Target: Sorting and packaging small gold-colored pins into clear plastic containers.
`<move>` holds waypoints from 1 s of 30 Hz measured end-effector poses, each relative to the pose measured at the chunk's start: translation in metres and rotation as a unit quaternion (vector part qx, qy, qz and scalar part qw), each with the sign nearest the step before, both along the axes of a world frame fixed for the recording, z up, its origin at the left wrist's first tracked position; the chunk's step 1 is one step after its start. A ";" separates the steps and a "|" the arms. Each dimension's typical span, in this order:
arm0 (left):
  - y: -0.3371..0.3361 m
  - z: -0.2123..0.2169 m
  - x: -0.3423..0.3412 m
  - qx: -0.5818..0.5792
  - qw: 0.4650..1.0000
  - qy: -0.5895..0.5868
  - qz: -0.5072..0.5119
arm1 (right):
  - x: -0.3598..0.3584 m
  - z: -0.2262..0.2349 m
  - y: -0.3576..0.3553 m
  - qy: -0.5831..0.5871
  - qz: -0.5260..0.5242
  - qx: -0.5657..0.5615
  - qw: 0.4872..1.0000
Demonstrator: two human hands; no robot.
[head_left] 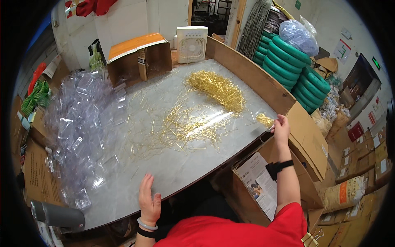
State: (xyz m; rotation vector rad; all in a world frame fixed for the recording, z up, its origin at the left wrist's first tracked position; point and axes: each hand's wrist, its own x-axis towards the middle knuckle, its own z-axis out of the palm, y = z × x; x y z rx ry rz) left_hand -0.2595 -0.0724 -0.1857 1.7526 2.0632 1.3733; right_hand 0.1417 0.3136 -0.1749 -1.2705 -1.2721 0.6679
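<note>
My right hand (282, 129) pinches a small clear plastic box (264, 120) near the right edge of the grey table (164, 171). Gold-coloured metal pins fill part of that box. Empty and with fingers stretched out, my left hand (149, 200) hovers by the table's front edge. Loose gold pins (189, 125) lie scattered over the middle of the table. Behind them rises a denser heap of gold pins (218, 88). A big pile of clear plastic boxes (82, 127) covers the table's left side.
An open cardboard box (140, 55) and a white fan (192, 44) stand at the back. A wooden board (251, 74) borders the right side. Below my right arm sits a carton with newspaper (259, 181). A dark grey bottle (57, 214) lies at the front left corner.
</note>
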 end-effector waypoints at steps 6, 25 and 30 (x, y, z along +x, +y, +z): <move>0.000 0.001 0.003 -0.005 1.000 0.008 0.012 | 0.047 -0.053 0.087 -0.095 -0.122 -0.052 0.987; -0.001 -0.003 0.003 -0.013 0.999 0.032 0.038 | 0.005 -0.029 0.002 -0.182 0.076 -0.170 0.965; 0.003 -0.004 0.006 -0.013 0.999 0.040 0.035 | 0.007 -0.050 0.018 -0.323 0.045 -0.009 0.945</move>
